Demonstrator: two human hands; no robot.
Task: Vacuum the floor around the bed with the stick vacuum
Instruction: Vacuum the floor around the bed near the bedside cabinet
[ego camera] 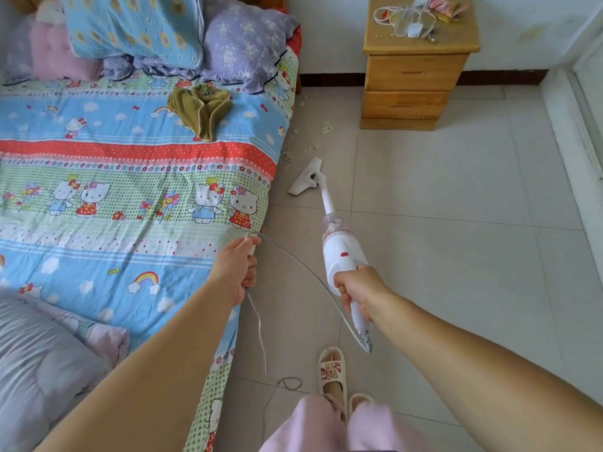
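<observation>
**Inspector:** Stick vacuum (339,252) is in service on the floor (456,197), in the aisle between the bed (137,190) and the nightstand (414,66). Progress?

**Assistant:** Early, by my reading. Going left to right: the floor head (306,178) sits just beside the bed's edge. Scattered debris (305,138) lies ahead of it, along the bed and up toward the nightstand, not yet collected. The tiles nearer the person look clean. Some bits already show in the clear dust cup.

**Inspector:** Hands?

**Assistant:** Left hand (236,267) is extended beside the mattress edge, its grip closed round the power cord (293,265), holding the slack off the floor. Right hand (357,288) is stretched forward, its grip wrapped round the vacuum's handle, the wand angled down and away toward the debris.

**Inspector:** Remaining?

**Assistant:** The debris strip; the bed's other sides are out of view.
</observation>
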